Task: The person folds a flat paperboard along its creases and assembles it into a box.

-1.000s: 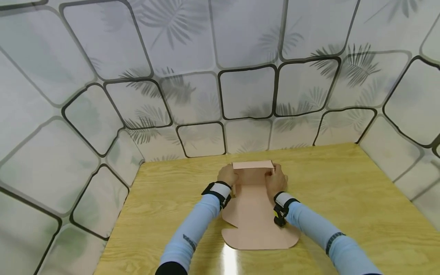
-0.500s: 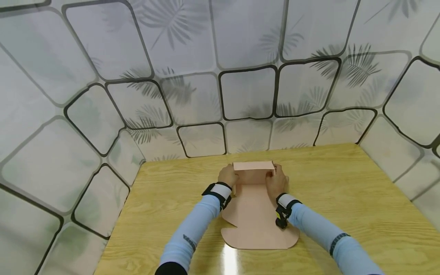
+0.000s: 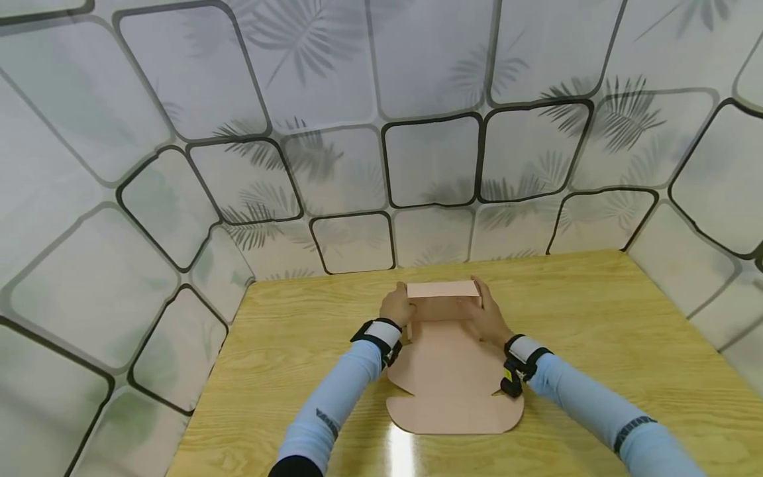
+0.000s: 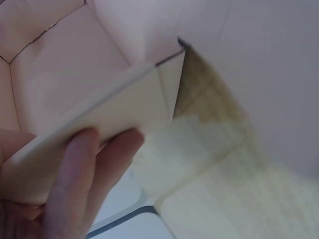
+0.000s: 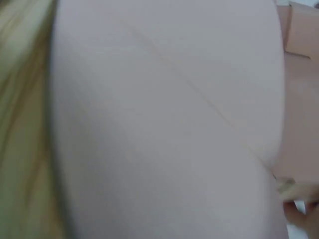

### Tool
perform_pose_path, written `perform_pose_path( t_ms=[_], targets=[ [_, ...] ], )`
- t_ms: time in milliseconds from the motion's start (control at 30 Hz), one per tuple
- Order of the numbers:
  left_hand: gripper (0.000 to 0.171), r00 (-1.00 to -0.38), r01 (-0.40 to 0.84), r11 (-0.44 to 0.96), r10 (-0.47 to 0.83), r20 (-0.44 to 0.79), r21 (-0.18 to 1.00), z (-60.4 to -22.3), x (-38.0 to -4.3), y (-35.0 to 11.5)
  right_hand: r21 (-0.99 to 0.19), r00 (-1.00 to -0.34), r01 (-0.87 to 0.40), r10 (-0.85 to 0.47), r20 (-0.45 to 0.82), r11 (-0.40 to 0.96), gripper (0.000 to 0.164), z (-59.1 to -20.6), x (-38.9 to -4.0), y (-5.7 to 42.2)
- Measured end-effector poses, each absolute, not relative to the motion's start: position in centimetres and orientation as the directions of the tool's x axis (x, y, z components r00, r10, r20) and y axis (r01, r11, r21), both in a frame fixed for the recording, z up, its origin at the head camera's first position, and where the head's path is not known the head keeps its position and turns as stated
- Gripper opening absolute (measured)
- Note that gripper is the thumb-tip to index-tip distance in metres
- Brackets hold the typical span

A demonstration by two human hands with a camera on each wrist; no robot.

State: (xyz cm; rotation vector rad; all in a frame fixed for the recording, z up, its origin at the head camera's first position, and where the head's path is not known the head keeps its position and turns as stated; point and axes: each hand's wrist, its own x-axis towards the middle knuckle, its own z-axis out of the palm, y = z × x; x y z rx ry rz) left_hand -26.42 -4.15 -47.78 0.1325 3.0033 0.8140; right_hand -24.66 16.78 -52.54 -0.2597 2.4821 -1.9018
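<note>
A partly folded pinkish cardboard box [image 3: 450,371] lies on the table, its far end standing up as walls and its lid part flat toward me. My left hand [image 3: 396,306] grips the left side wall. In the left wrist view, its fingers [image 4: 72,174] lie against the outside of that folded wall [image 4: 119,104]. My right hand [image 3: 490,320] holds the right side wall, thumb on the inner side and fingers along the outside. The right wrist view mostly shows a broad cardboard flap [image 5: 164,119], with part of the hand [image 5: 309,219] at the lower right edge.
The wood-grain table [image 3: 310,371] extends around the box on both sides. A patterned curtain or sheet [image 3: 429,159] hangs behind the table and along its left and right sides.
My right hand has changed its hold on the right wall; its wrist has swung outward to the right and its fingers reach farther along the outside. The left hand stays almost in place.
</note>
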Motion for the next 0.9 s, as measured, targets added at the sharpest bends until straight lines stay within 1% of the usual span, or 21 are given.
perform_pose_path(
  t_ms=[67, 167, 300, 400, 433, 533, 700, 767, 800, 867, 900],
  targets=[
    [0.047, -0.994, 0.102, 0.846, 0.105, 0.025, 0.523, -48.1, -26.1, -4.2, -0.987, -0.969, -0.104, -0.236, 0.074, 0.121, 0.065, -52.1, -24.4, 17.4],
    [0.051, -0.986, 0.155, 0.808, 0.161, 0.041, 0.568, -48.3, -25.5, -4.5, -0.998, -0.944, -0.041, -0.328, 0.026, 0.040, 0.059, -51.4, -23.7, 18.4],
    [0.058, -0.963, 0.185, 0.752, 0.267, -0.035, 0.632, -48.3, -24.9, -5.2, -0.999, -0.928, 0.025, -0.369, -0.039, 0.042, 0.058, -51.0, -22.9, 19.1],
    [0.062, -0.939, 0.192, 0.736, 0.330, -0.097, 0.649, -48.2, -24.6, -5.9, -0.998, -0.920, 0.038, -0.388, -0.053, 0.045, 0.060, -51.0, -22.6, 19.2],
    [0.063, -0.936, 0.203, 0.737, 0.340, -0.094, 0.645, -48.3, -24.5, -6.0, -0.998, -0.917, 0.033, -0.396, -0.049, 0.047, 0.060, -51.1, -22.6, 19.2],
    [0.062, -0.940, 0.218, 0.736, 0.335, -0.065, 0.641, -48.6, -24.0, -6.0, -0.999, -0.913, -0.002, -0.407, -0.019, 0.051, 0.059, -51.6, -22.6, 19.4],
    [0.060, -0.949, 0.248, 0.708, 0.314, 0.020, 0.662, -49.2, -23.2, -5.6, -0.994, -0.898, -0.085, -0.438, 0.047, 0.067, 0.059, -51.8, -22.4, 19.8],
    [0.057, -0.944, 0.268, 0.705, 0.327, 0.034, 0.657, -49.0, -23.3, -5.7, -0.981, -0.890, -0.144, -0.451, 0.071, 0.128, 0.060, -51.2, -22.5, 19.9],
    [0.056, -0.943, 0.271, 0.713, 0.333, 0.028, 0.647, -48.8, -23.6, -5.8, -0.966, -0.889, -0.186, -0.450, 0.087, 0.180, 0.061, -50.7, -22.6, 19.9],
    [0.055, -0.940, 0.241, 0.729, 0.339, -0.031, 0.641, -48.4, -24.5, -6.0, -0.897, -0.875, -0.317, -0.461, 0.150, 0.308, 0.062, -49.5, -23.0, 19.9],
    [0.054, -0.937, 0.220, 0.738, 0.341, -0.071, 0.638, -48.3, -25.1, -6.1, -0.837, -0.857, -0.396, -0.478, 0.191, 0.377, 0.061, -48.9, -23.2, 19.9]
  ],
)
